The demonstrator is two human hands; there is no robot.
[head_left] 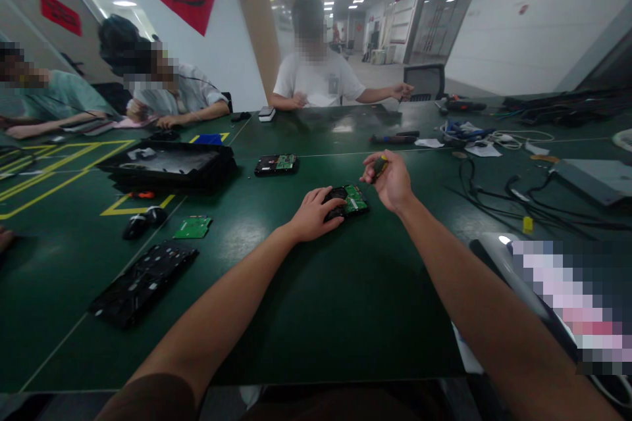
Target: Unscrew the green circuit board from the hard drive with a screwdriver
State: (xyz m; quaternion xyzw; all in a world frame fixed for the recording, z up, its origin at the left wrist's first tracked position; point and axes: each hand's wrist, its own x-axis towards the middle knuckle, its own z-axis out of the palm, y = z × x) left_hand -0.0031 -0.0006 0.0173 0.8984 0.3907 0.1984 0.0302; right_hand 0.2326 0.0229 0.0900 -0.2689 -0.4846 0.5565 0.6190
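A hard drive [356, 199] lies on the green table, its green circuit board facing up. My left hand [318, 214] grips its left side, with the fingers over the black part. In my right hand [392, 181] is a screwdriver [379, 167] with a yellow and dark handle, held just right of the drive. The screwdriver's thin shaft points down toward the board, and I cannot tell whether its tip touches. Beyond my left hand sits another hard drive [275, 164]. A loose green circuit board [192, 227] and a black plate-like part [145, 283] lie to the left.
Stacked black trays [170, 168] stand at the left, near a black mouse-like object [143, 222]. On the right are black cables [503, 200], a grey metal box [595, 179] and a partly blurred device [498, 247]. One person [316, 75] sits opposite, others at the left.
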